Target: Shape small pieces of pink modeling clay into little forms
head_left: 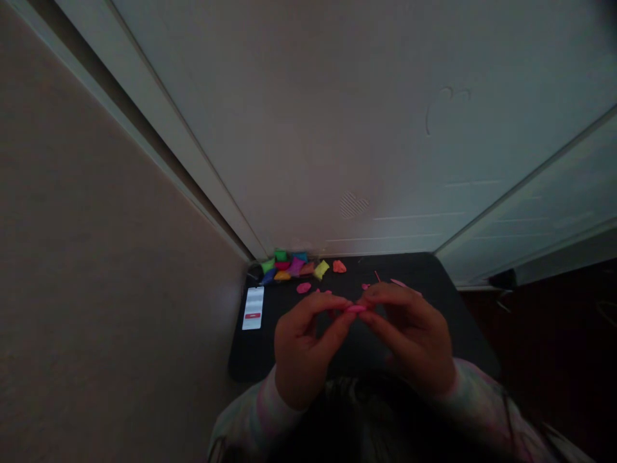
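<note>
A small flat pink piece (356, 308) is pinched between my two hands above the dark table. My left hand (308, 344) grips its left end between thumb and fingertips. The right end is held the same way by my right hand (414, 334). Behind my hands, a pink clay piece (303, 288) lies on the table, with smaller pink bits partly hidden by my fingers. An orange-red lump (339, 266) sits near the wall. Just beyond my right hand are a thin pink stick (377, 276) and a long pink tool (399, 283).
Several colourful packets (295, 266) are heaped at the table's back left. A lit phone (253, 308) lies near the left edge of the dark table (463, 328). White panels (308, 128) rise behind it, and a wall (120, 289) stands close on the left.
</note>
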The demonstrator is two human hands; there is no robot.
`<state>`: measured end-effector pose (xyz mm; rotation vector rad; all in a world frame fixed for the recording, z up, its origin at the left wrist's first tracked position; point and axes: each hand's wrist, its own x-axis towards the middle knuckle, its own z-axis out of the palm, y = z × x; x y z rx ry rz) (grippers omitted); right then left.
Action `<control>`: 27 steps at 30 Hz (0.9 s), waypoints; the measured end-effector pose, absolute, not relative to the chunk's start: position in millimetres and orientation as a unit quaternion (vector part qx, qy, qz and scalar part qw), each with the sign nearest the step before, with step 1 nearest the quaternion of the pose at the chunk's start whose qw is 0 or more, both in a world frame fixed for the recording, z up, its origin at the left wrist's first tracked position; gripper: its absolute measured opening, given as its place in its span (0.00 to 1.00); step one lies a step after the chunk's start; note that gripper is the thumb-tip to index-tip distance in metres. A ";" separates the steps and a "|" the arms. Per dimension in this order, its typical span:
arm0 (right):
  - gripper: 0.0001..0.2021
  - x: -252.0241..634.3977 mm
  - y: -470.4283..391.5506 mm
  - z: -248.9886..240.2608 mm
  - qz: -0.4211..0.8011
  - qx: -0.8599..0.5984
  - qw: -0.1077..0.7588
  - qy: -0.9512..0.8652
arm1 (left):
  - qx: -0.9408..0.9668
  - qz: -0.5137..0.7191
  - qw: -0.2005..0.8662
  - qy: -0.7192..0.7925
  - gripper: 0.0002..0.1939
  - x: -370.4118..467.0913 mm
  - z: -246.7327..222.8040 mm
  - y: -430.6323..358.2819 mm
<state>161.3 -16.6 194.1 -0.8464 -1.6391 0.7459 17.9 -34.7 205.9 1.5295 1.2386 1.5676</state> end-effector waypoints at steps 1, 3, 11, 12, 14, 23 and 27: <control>0.08 161.3 -16.8 194.0 0.319 -0.356 0.545 -0.689 | 0.583 0.593 0.305 0.465 0.05 17.6 205.2 -34.9; 0.09 161.9 -17.0 194.2 0.328 -0.356 0.542 -0.687 | 0.597 0.591 0.294 0.456 0.06 16.3 203.2 -35.2; 0.08 164.5 -12.3 200.9 0.300 -0.337 0.500 -0.739 | 0.689 0.572 0.168 0.413 0.12 11.5 200.7 -33.9; 0.07 164.0 -12.2 201.4 0.298 -0.338 0.503 -0.738 | 0.695 0.571 0.152 0.409 0.12 11.7 201.1 -33.4; 0.07 162.5 -12.6 201.9 0.293 -0.340 0.509 -0.734 | 0.700 0.567 0.136 0.413 0.12 12.3 201.3 -32.7; 0.06 159.0 -13.2 194.5 0.311 -0.362 0.519 -0.710 | 0.685 0.558 0.171 0.436 0.07 12.3 198.5 -27.7; 0.06 157.8 -12.1 191.5 0.316 -0.378 0.507 -0.707 | 0.670 0.565 0.173 0.450 0.08 14.0 195.7 -26.7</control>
